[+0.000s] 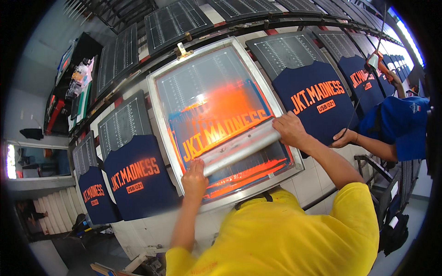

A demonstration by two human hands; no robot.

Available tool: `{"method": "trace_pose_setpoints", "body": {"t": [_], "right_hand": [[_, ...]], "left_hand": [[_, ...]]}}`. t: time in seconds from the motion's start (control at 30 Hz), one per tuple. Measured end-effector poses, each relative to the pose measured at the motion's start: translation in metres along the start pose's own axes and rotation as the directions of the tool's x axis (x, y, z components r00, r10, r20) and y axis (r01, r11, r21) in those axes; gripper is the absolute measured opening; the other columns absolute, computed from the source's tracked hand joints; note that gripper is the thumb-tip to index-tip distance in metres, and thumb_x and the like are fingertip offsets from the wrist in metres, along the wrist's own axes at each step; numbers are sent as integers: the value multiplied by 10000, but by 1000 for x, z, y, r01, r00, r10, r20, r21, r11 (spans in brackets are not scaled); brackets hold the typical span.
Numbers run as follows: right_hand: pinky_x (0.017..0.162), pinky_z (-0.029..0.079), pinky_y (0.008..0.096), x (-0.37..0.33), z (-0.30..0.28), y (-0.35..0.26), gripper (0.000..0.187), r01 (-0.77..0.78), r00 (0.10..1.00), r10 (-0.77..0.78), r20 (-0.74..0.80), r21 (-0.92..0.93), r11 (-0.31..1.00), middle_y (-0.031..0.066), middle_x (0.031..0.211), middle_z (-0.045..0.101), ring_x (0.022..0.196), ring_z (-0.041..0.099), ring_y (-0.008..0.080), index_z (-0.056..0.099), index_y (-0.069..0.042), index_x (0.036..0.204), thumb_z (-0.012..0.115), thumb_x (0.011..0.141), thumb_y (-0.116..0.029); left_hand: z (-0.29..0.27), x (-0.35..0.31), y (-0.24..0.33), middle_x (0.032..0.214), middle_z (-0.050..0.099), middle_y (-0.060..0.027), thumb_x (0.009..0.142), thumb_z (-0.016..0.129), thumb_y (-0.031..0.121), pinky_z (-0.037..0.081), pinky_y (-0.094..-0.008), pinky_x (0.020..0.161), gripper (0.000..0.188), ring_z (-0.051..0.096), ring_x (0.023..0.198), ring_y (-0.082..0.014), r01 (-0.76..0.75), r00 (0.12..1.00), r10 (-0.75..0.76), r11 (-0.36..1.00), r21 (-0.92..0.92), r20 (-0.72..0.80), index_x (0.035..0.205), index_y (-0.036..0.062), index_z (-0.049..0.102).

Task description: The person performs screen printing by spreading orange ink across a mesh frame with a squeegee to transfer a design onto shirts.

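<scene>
A long silver squeegee (241,148) lies slantwise across the mesh of a metal-framed printing screen (167,156). My left hand (195,178) is closed round its left end, and my right hand (291,130) grips the right end. Bright orange ink (232,105) is smeared over the mesh beyond the squeegee, with block lettering showing through it. A streaky orange band (251,171) lies on the near side. Whatever garment is under the screen is mostly hidden by it.
Navy shirts with orange lettering lie on boards to the left (138,177) and right (317,96). At right, a co-worker in a blue shirt (396,122) has a hand (344,137) by the nearest right shirt's edge. Bare dark boards (177,25) line the far rail.
</scene>
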State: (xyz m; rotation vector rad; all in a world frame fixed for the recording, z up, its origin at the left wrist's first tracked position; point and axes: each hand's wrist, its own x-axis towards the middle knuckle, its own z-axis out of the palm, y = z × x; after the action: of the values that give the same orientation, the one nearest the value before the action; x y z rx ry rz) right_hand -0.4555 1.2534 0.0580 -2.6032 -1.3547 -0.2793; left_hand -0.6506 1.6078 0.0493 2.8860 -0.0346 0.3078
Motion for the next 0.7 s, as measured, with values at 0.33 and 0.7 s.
{"method": "trace_pose_setpoints", "body": {"t": [0.33, 0.7], "right_hand": [[829, 462, 406, 132, 17, 75, 179, 45, 994, -40, 98, -52, 998, 76, 824, 689, 860, 665, 269, 662, -114, 817, 732, 653, -121], [772, 432, 424, 82, -26, 4, 216, 59, 997, -58, 50, -27, 998, 65, 817, 660, 844, 654, 265, 645, -122, 803, 781, 636, -121]], "left_hand": [[-7, 107, -39, 926, 705, -147, 689, 699, 19, 567, -430, 737, 302, 696, 815, -338, 106, 994, -106, 994, 32, 4, 990, 44, 687], [-49, 38, -37, 973, 707, -178, 717, 652, -24, 557, -477, 763, 326, 688, 856, -384, 152, 988, -152, 984, -96, 5, 1030, 47, 707]]}}
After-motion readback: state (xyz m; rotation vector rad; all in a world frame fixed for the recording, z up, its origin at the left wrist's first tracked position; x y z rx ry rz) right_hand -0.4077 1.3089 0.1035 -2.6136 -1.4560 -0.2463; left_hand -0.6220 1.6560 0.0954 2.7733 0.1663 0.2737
